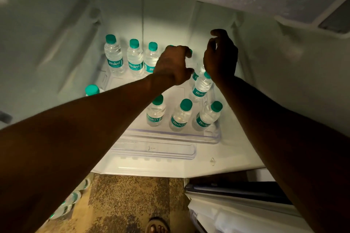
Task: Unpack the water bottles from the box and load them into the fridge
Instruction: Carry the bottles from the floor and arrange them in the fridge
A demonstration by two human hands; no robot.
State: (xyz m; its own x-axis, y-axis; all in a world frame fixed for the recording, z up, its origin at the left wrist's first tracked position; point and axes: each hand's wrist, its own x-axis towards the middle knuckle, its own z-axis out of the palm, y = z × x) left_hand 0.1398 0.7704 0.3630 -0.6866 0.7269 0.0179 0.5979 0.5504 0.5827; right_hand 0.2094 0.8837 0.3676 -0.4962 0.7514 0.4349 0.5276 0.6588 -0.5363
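Head view, close, down into fridge

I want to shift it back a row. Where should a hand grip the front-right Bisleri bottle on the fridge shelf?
Grip the front-right Bisleri bottle around its neck under the green cap, coming from above and the front. It stands upright at the shelf edge; a neighbour crowds its left side.

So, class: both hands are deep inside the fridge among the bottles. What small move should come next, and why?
Probably draw the right hand back out for another bottle: its fingers look loosely curled around nothing, the shelf has gaps, and bottles on the floor wait.
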